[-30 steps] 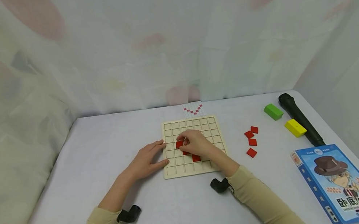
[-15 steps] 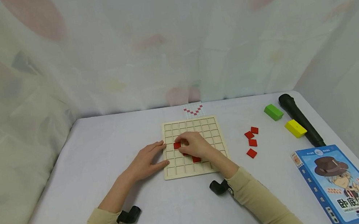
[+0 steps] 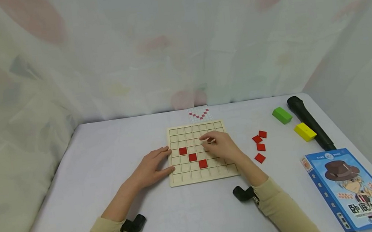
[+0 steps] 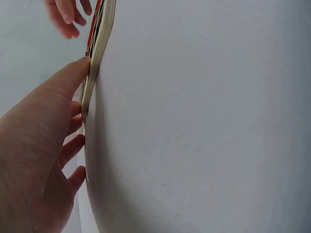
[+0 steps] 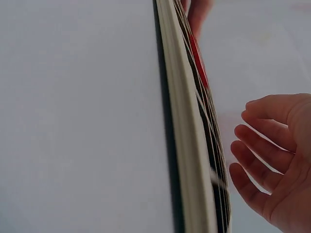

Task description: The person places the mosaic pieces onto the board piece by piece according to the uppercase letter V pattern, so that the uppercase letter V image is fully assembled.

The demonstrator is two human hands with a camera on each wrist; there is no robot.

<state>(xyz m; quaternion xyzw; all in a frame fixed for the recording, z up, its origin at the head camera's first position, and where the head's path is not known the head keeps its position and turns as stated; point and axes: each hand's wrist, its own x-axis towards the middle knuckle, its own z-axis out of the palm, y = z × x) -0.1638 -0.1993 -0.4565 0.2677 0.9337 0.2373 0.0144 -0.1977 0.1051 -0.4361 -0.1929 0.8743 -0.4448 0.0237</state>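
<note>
A cream grid board (image 3: 183, 177) lies on the white table, with three red square tiles sitting in its cells in a diagonal: an upper-left tile (image 3: 183, 151), a middle tile (image 3: 192, 157) and a lower-right tile (image 3: 202, 163). My left hand (image 3: 151, 168) rests at the board's left edge, its fingertips and thumb touching the rim with fingers extended. Above the right half of the board hovers my right hand (image 3: 222, 146). The right wrist view shows its fingers (image 5: 262, 145) loosely bent, with nothing between them.
Several loose red tiles (image 3: 260, 147) lie right of the board. A small pattern card (image 3: 200, 114) sits behind it. Farther right are a green block (image 3: 282, 115), a yellow block (image 3: 305, 132), a black microphone-shaped object (image 3: 309, 120) and a blue game box (image 3: 355, 189).
My right hand has let go of the upper-left red tile, which it nudged left into its cell, and has moved right, uncovering the three tiles. The left hand has stayed put.
</note>
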